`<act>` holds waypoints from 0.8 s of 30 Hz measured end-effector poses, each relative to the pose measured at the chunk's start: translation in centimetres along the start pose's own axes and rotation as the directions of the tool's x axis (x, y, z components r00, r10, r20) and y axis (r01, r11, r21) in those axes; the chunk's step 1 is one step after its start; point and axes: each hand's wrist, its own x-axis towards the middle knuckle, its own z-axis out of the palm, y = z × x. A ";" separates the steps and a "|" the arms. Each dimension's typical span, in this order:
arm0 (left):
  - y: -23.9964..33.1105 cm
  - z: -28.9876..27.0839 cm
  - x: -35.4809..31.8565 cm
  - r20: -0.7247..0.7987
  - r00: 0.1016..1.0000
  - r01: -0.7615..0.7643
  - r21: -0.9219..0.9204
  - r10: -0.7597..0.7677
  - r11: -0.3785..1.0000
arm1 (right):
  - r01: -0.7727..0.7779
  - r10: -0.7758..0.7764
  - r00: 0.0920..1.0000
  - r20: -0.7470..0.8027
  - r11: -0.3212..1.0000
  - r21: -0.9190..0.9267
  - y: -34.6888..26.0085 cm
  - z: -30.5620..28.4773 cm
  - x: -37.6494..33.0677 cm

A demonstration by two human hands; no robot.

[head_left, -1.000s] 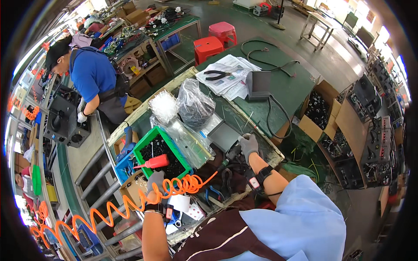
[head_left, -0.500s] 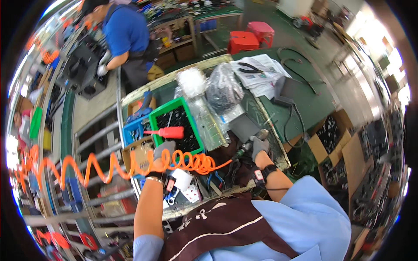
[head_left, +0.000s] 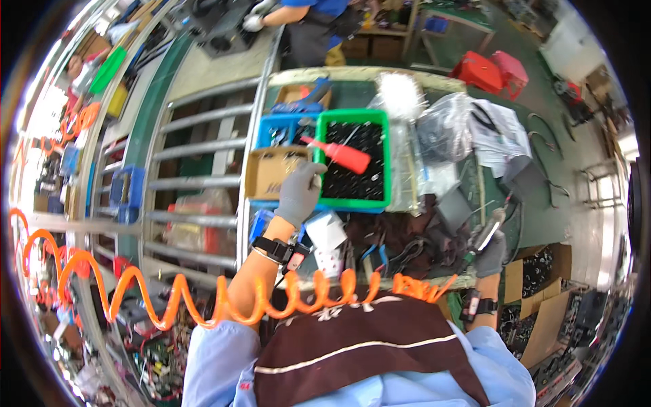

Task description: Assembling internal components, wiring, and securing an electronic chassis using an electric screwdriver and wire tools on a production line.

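Note:
My left hand (head_left: 298, 193), in a grey glove, is over the right side of an open cardboard box (head_left: 263, 178). Its fingers are curled together beside the rim of a green bin (head_left: 388, 163); whatever they hold is too small to make out. Small black parts (head_left: 354, 183) fill that bin, and a red squeeze bottle (head_left: 347, 157) lies across them. At the bench's right side my gloved right hand (head_left: 494, 252) is wrapped round a power screwdriver (head_left: 484, 237), its bit pointing up and away. An orange coiled hose (head_left: 183, 308) crosses in front of my body.
Behind the cardboard box are a blue tray (head_left: 274, 129) and a blue power tool (head_left: 305, 103). Plastic bags (head_left: 444, 129) and papers (head_left: 502, 139) lie right of the bin. Pliers (head_left: 374, 259) rest near the front edge. A co-worker (head_left: 315, 34) stands beyond the roller conveyor (head_left: 196, 183).
My view has swung, so the bench appears turned and shifted right. My left hand has come from below the green bin to the cardboard box. The screwdriver in my right hand has moved out rightward.

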 end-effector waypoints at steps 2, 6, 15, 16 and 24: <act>-1.9 -2.0 -2.9 -0.326 0.936 0.099 -0.128 -0.137 0.987 | -0.031 0.030 0.999 -0.036 0.999 -0.028 -0.4 0.3 0.6; -5.4 -4.2 -10.5 -0.217 0.825 0.524 -0.052 -0.522 0.850 | -0.192 0.185 0.981 -0.060 0.974 -0.121 -0.5 1.2 2.2; -7.6 0.7 -12.0 0.196 0.699 0.387 0.705 -0.687 0.594 | -0.283 0.303 0.953 0.018 0.910 -0.304 2.4 5.0 0.8; -7.6 0.7 -11.8 0.169 0.693 0.411 0.707 -0.701 0.576 | -0.312 0.351 0.931 0.101 0.907 -0.282 2.6 5.3 0.5; -5.1 -1.2 -10.9 0.238 0.625 0.557 0.532 -0.744 0.638 | -0.272 0.318 0.928 0.193 0.934 -0.231 2.5 5.4 -1.1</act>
